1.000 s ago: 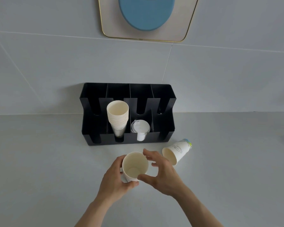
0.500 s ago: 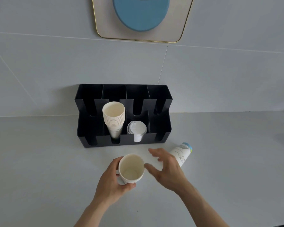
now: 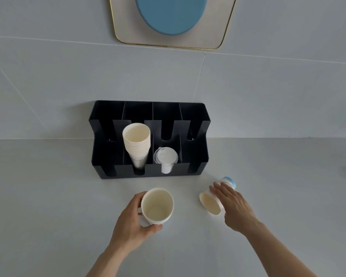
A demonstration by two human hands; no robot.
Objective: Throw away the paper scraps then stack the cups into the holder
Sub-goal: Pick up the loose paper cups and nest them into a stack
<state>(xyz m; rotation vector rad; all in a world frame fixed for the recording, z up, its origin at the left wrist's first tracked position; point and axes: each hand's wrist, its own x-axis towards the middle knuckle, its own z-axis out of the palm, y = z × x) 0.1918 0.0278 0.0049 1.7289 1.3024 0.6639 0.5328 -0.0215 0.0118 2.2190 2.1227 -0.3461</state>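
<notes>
- Since half a second ago, the right hand (image 3: 233, 206) has left the upright cup and crossed to the lower right of centre, where it now lies over the tipped cup (image 3: 213, 201).
- That tipped cup lies on its side on the desk (image 3: 48, 206), its open mouth turned toward the bottom of the frame and its blue-printed base pointing up and to the right.
- Right-hand fingers (image 3: 220, 189) are spread flat across the top of the cup's wall; the hand touches it but has not curled round it, so it reads as open.
- Left hand (image 3: 131, 218) is wrapped round the upright cup (image 3: 158, 205) just below the centre of the frame, thumb at the near side and fingers on the left wall, gripping it.
- This cup shows an empty cream interior, and whether its base rests on the desk cannot be told.
- Black cup holder (image 3: 196, 124) stands at the middle of the frame, against the wall, with four slotted bays side by side.
- Second bay from the left holds a nested stack of cups (image 3: 136, 142), leaning slightly, mouths up.
- Third bay holds white lids (image 3: 166, 156), low in the compartment.
- Outer two bays show only dark interior.
- Both loose cups sit near the holder's front edge, apart from each other.
- At the top of the frame hangs a gold-rimmed panel (image 3: 124, 21) with a blue disc on it.
</notes>
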